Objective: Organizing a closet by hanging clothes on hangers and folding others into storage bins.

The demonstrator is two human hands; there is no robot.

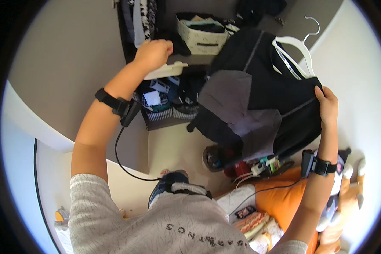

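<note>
My right hand [329, 103] pinches the shoulder of a black garment with grey panels [260, 92], just below its neckline. A white plastic hanger [300, 52] with a metal hook sits in the neck opening, its hook free in the air. The garment hangs spread out at the right, over the wardrobe opening. My left hand [154, 54] is raised in front of the wardrobe with curled fingers, near hanging clothes [139, 23]. Beneath it is a cream plastic tray or lid [168, 70]; whether the hand touches it is hidden.
A cream fabric storage box [204, 36] stands on the wardrobe shelf. Striped baskets of folded clothes [158, 106] are lower down. A grey wardrobe door [70, 63] is at left. Lower right are an orange cushion [281, 187], plush toys [349, 200] and cables [241, 181].
</note>
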